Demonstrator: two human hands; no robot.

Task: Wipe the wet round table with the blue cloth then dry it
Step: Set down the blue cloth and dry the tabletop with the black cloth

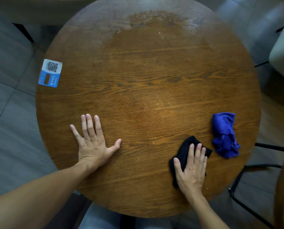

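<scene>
The round wooden table [146, 80] fills the view, with a wet sheen and fine droplets near its far edge. A crumpled blue cloth [224, 134] lies by the right rim, touched by neither hand. Just left of it, my right hand [191, 169] presses flat on a black cloth [185, 149], fingers spread over it. My left hand [92, 139] rests palm down on the bare wood at the near left, fingers apart, holding nothing.
A blue and white QR code sticker [50, 73] is stuck at the table's left edge. A black metal chair frame [253, 167] stands at the right, a pale upholstered seat [283, 52] beyond it. Grey floor tiles surround the table.
</scene>
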